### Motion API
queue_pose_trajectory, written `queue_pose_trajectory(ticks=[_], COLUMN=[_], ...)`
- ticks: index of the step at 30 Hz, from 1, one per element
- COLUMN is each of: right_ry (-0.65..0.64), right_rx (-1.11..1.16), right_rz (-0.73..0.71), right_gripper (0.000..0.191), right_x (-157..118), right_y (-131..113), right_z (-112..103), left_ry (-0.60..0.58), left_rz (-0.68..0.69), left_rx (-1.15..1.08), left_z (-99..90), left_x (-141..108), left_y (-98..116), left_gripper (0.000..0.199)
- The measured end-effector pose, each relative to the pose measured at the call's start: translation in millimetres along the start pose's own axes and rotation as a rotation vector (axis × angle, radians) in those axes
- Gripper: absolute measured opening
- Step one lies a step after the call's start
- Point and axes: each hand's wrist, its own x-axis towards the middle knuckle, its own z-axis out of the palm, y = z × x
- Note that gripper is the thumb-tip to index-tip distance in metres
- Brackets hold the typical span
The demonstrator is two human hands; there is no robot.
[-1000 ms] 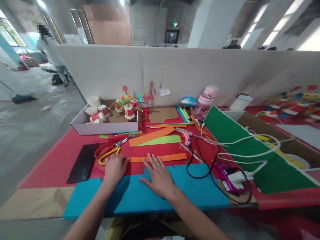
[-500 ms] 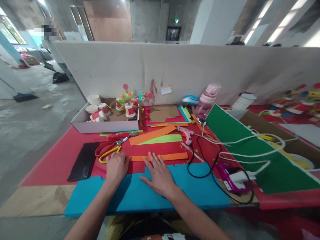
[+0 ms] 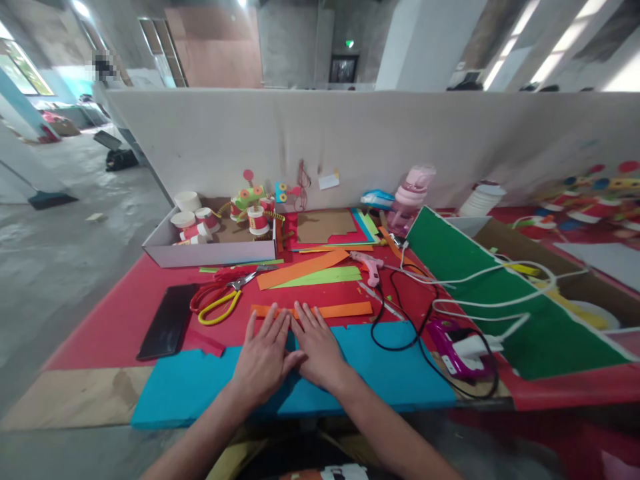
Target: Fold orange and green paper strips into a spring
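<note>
An orange paper strip (image 3: pixel 347 309) lies crosswise on the red table covering, just beyond a blue sheet (image 3: pixel 400 363). My left hand (image 3: pixel 263 353) rests flat, its fingertips on the strip's left part. Close beside it, my right hand (image 3: pixel 317 343) lies with fingers stretched out, tips touching the strip near its middle. The two hands meet at the left thumb. Beyond them are a wider orange strip (image 3: pixel 300 268) and light green strips (image 3: pixel 320 277). Yellow-handled pliers (image 3: pixel 220 309) and red-handled scissors (image 3: pixel 205 293) lie to the left of the strips.
A black phone (image 3: pixel 167 322) lies at the left. Behind stands a box (image 3: pixel 215 253) of paper cups. At the right are a pink glue gun (image 3: pixel 371 265), a purple power strip (image 3: pixel 460 353) with looping cables, and a green board (image 3: pixel 480 300). A pink bottle (image 3: pixel 414 193) stands at the back.
My left hand has moved right, away from the pliers, and now lies flat beside my right hand. The orange strip's left end and a small red scrap have come into sight.
</note>
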Motion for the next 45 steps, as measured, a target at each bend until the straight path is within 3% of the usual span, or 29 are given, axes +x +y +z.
queue_pose_trajectory(ticks=[5, 9, 15, 21, 26, 28, 31, 36, 42, 45], right_ry=[0.041, 0.044, 0.041, 0.048, 0.044, 0.044, 0.042, 0.021, -0.048, -0.034], right_rx=[-0.005, -0.001, 0.013, 0.021, 0.02, 0.011, -0.005, -0.02, -0.061, -0.081], right_rz=[0.002, 0.013, 0.018, 0.032, 0.028, 0.022, 0.02, -0.007, 0.091, 0.109], right_gripper=[0.071, 0.071, 0.071, 0.071, 0.07, 0.071, 0.072, 0.069, 0.065, 0.066], right_x=[-0.8, -1.6, -1.5, -2.0, -2.8, -2.5, -2.3, -13.1, -43.3, -50.8], right_y=[-1.0, -2.5, -2.9, -6.4, -9.4, -10.2, -9.5, 12.9, 64.2, 73.9], right_z=[0.5, -1.5, -1.8, -5.5, -11.5, -11.7, -9.9, -15.1, -35.5, -36.9], left_ry=[-0.031, -0.066, -0.068, 0.0, 0.204, 0.18, 0.049, -0.033, -0.102, -0.119], left_rz=[-0.005, 0.001, -0.124, -0.034, -0.141, -0.069, 0.028, 0.027, 0.029, -0.03], left_rx=[-0.003, 0.011, 0.082, 0.054, 0.009, -0.017, -0.026, -0.033, -0.064, -0.063], left_z=[14.0, 13.2, 2.7, -4.3, -18.9, -15.3, 5.3, 30.7, 14.3, 6.0], left_x=[-5.1, -17.1, -34.7, -15.7, -4.0, -2.2, -1.7, -7.3, -5.9, 8.6], left_y=[-0.6, -24.1, -55.1, -28.3, -12.5, -12.9, -15.7, -22.6, -29.4, -16.2], left_gripper=[0.068, 0.069, 0.068, 0.063, 0.048, 0.053, 0.06, 0.069, 0.071, 0.065])
